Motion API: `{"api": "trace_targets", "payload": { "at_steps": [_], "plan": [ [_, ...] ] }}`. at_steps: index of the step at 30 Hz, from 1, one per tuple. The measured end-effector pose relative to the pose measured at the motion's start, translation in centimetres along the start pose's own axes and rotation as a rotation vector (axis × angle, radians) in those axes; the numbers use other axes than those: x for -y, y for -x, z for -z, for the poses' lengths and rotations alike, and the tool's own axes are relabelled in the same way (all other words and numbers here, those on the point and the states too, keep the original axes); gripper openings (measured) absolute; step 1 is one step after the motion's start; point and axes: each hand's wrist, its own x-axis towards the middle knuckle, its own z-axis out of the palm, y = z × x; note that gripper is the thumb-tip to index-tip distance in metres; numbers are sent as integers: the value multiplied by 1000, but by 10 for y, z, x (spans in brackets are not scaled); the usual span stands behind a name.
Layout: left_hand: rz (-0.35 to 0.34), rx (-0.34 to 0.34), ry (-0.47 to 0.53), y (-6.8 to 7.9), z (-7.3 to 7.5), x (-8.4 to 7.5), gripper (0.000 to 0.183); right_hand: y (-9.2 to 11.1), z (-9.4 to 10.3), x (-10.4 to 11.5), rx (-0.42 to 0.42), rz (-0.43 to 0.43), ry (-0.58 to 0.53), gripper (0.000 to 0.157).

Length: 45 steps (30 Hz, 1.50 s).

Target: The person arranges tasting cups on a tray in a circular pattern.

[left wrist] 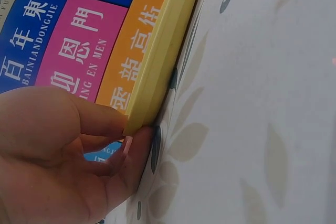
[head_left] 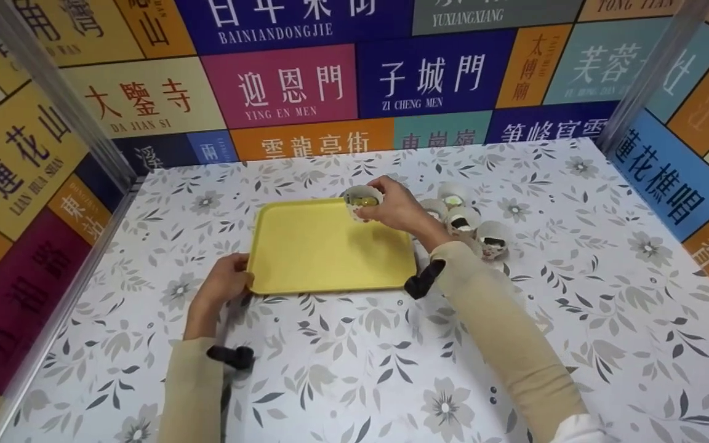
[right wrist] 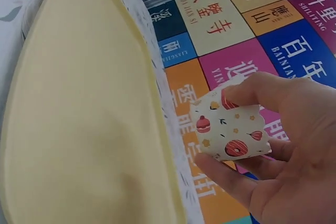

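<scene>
My right hand (head_left: 399,208) holds a small paper baking cup (right wrist: 231,124) between thumb and fingers, above the back right part of a yellow tray (head_left: 324,252). The cup is pale, printed with red and pink sweets, and has a scalloped rim. Something yellow-green and shiny (head_left: 365,201) lies inside it; its kind is not clear. At the tray's front left corner, my left hand (head_left: 224,283) pinches the edge, thumb on one side and fingers on the other, as the left wrist view shows. The tray's surface is bare.
Several similar paper cups (head_left: 493,239) stand in a cluster right of the tray, partly behind my right forearm. Some contain dark and white pieces, another a pale green one. A floral cloth (head_left: 330,369) covers the table, and colourful panels with writing (head_left: 280,86) enclose it.
</scene>
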Motion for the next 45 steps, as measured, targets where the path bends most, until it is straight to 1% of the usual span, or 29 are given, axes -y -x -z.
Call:
{"api": "trace_targets", "payload": {
  "at_steps": [2,5,9,13,18,26,31,34,37,41,45],
  "plan": [
    [0,-2,7,-1,0,0,60,-3,-6,-1,-14,9,-27,66],
    [-19,-6,12,-1,0,0,60,-8,-14,-2,-34,20,-91,62],
    [-8,-9,-8,-1,0,0,60,-16,-27,-1,-55,10,-132,57],
    [6,-13,-18,-1,0,0,59,-24,-36,2,-53,-7,-116,57],
    [13,-17,-10,-1,-2,2,57,-30,-41,1,-61,-26,-101,54],
    [-34,-20,-1,0,-1,2,55,-40,-43,-5,-117,25,-86,59],
    [-30,-18,7,0,0,3,53,-46,-52,-8,-110,42,-120,55],
    [-39,-13,3,0,0,2,53,-48,-56,-7,-111,65,-121,51],
    [-30,-6,1,0,0,3,53,-50,-60,-4,-115,77,-125,48],
    [-7,-1,0,0,0,4,55,-51,-69,-2,-113,71,-172,49],
    [-20,2,-4,1,0,4,55,-53,-77,-1,-130,65,-222,49]
  ]
}}
